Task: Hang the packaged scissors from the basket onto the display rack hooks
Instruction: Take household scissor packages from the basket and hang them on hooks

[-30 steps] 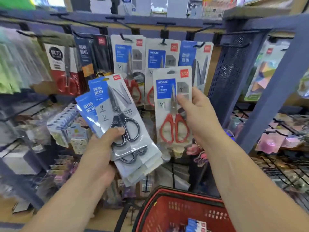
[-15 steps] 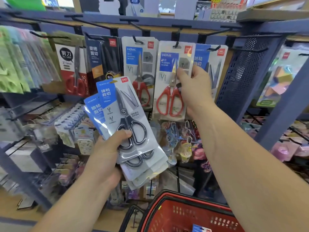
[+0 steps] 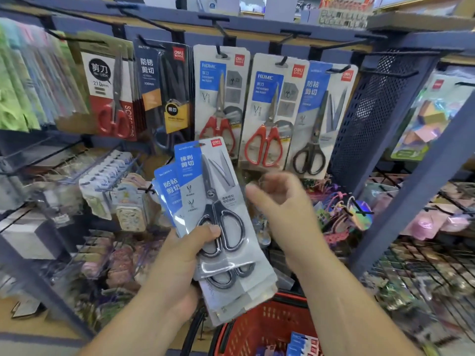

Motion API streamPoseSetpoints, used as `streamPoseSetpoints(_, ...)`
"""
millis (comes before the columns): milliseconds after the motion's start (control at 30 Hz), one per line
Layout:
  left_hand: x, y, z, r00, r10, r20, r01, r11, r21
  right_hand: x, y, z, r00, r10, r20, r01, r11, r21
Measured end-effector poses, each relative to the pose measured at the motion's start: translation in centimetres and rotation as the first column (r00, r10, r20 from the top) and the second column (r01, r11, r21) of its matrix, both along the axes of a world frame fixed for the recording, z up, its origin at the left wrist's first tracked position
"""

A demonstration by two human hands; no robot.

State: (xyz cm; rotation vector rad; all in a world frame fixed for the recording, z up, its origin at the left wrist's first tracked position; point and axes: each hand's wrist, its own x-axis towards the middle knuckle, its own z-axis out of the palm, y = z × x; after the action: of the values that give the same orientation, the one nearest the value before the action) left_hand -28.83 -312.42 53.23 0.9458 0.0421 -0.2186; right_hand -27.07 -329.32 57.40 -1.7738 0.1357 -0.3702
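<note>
My left hand grips a fanned stack of packaged black-handled scissors, thumb over the top pack's handles. My right hand hovers empty just right of the stack, fingers loosely curled and blurred. On the rack hooks hangs a red-handled scissors pack, beside another red-handled pack and a black-handled pack. The red basket sits low in front with more packs inside.
Further scissors packs and dark packs hang at the left. A blue perforated rack post stands right of the hooks. Lower shelves hold small stationery items, and wire shelves lie at the right.
My right hand let go of the red-handled pack, which now hangs on its hook, and dropped down beside the stack in my left hand.
</note>
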Motion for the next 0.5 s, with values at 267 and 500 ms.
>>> streamPoseSetpoints(267,-2.8,-0.7,-3.3,0.982,-0.051,-0.183,0.056,0.998,0.019,-4.7,0.9,-5.1,0.913,0.279,-0.298,-0.16,0.916,0.369)
streamPoseSetpoints(500,-2.9,-0.5,-3.9,0.969,-0.155,-0.191,0.16,0.987,0.012,-6.5,1.4,-7.3,0.941,0.236,-0.245,-0.075,0.846,0.528)
